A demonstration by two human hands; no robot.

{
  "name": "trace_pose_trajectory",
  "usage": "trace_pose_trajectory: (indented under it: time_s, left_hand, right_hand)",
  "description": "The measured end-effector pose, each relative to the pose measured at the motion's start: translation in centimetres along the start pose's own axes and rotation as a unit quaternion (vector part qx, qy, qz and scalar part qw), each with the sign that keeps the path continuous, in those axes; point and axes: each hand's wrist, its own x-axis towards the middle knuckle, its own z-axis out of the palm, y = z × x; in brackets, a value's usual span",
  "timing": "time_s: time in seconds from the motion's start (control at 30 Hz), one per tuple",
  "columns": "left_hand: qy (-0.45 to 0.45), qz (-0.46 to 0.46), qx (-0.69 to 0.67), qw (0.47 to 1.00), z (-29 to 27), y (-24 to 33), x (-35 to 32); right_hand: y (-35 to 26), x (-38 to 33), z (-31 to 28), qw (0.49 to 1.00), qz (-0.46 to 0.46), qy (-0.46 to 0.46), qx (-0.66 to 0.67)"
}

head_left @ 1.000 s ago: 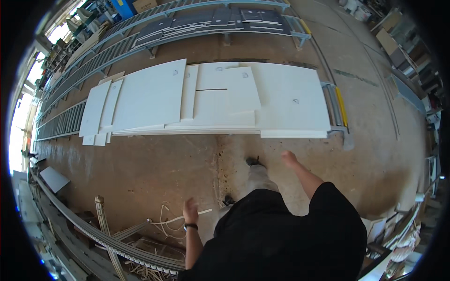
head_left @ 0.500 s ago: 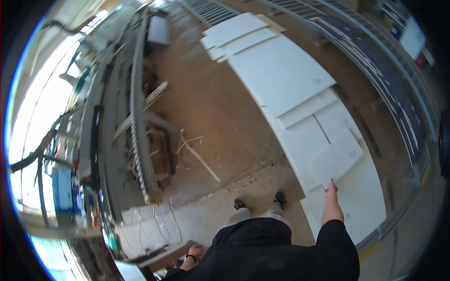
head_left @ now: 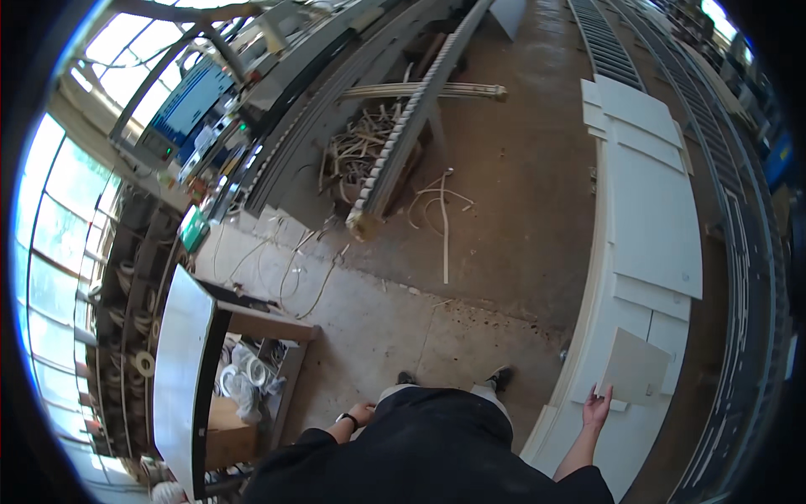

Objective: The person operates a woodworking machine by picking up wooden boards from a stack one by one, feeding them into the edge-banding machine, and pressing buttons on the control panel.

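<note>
Now the right hand (head_left: 597, 409) lifts a small white panel (head_left: 634, 367), fingers clamped on its edge; left hand (head_left: 362, 413) hangs, grip unclear.

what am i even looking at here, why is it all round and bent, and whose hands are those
This is one picture from a wide fisheye camera worn on a person's head, looking down, so straight edges bend toward the rim. The dark shape at the bottom is the person's own body. Their right hand holds up a small pale panel over a long stack of white boards on the right. Their left hand, with a wristwatch, hangs empty by their side near a small work table. Offcut strips lie scattered on the concrete floor.
</note>
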Motion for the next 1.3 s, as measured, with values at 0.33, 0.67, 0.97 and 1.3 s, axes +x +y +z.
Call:
trace_pose_trajectory:
  time_s: [0.33, 0.67, 0.97, 1.3]
  left_hand:
    - [0.051, 0.064, -0.120, 0.989, -8.5, -11.1, 7.7]
    - [-0.053, 0.321, -0.582, 0.745, -37.4, -0.9, 2.4]
    - [0.061, 0.340, -0.677, 0.650, -51.7, 3.3, 4.7]
    - [0.374, 0.159, -0.652, 0.640, -69.0, 6.6, 18.5]
  right_hand:
    - [19.4, -13.2, 20.0, 0.944, 0.060, -0.263, -0.189]
    - [45.4, -22.8, 42.0, 0.786, 0.324, -0.401, -0.341]
    - [69.0, -24.2, 58.8, 0.535, 0.464, -0.525, -0.473]
    - [85.9, -21.9, 76.0, 0.503, 0.420, -0.567, -0.499]
